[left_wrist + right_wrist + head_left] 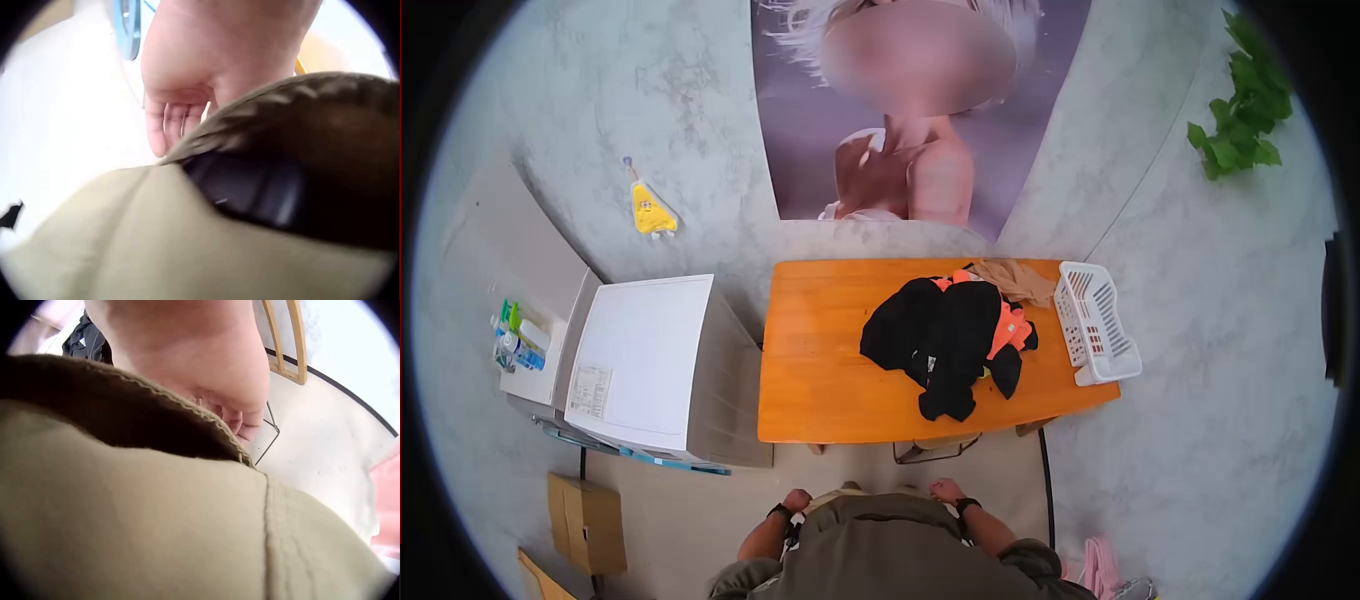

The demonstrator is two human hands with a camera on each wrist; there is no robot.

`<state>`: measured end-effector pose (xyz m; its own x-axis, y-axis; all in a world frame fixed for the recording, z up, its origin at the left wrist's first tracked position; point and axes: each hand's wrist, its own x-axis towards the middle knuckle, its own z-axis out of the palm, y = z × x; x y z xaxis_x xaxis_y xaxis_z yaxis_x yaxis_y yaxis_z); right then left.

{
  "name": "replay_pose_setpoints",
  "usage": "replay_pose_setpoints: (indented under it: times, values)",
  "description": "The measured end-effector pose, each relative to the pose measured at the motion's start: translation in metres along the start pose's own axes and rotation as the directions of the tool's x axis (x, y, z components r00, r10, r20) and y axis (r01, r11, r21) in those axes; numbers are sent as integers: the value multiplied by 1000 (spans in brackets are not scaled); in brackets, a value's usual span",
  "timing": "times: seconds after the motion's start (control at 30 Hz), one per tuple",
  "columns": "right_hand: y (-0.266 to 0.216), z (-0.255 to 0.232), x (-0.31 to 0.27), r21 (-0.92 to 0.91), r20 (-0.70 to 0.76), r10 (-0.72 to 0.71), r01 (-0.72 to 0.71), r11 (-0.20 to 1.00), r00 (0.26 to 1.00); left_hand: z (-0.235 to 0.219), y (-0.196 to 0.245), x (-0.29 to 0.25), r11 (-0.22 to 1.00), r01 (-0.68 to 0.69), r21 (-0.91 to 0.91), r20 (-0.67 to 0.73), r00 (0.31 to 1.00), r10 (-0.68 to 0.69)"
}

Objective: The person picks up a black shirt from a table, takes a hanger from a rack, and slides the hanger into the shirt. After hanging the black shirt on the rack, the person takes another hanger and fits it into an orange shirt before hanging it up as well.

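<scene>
Nothing on the worktop (830,390) has been handled yet, as far as can be judged. A heap of clothes (948,340) — mostly black, with orange showing through — lies bunched and unfolded toward the right half of the orange surface, and a tan garment (1012,278) is crumpled just behind it. A white basket (1095,322) stands at the right end, just beside the heap; it appears to hold nothing.

Both hands are kept low at the person's waist, well apart from the clothes. The left hand (797,500) is seen at the hem of the olive top (870,550); in the left wrist view its fingers (172,122) hang loosely curled and nothing is held. The right hand (945,490) rests near the same hem — its fingers (240,422) are curled under, partly hidden by the fabric, with no grip on anything visible.

The whole of the work with the clothes appears to remain.
</scene>
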<state>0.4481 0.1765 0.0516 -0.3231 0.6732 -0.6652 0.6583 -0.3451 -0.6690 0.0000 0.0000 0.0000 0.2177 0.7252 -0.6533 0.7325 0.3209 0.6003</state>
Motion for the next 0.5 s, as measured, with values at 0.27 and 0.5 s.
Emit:
replay_pose_setpoints:
  times: [0.27,0.5]
  values:
    - [-6,3,-25,-12,23,170,-169,985,985,-34,77,-13,532,246,-811,5,910,-414]
    - [1,27,-44,-277,-143,20,-60,959,989,-16,57,-13,705,169,-689,-39,962,-269]
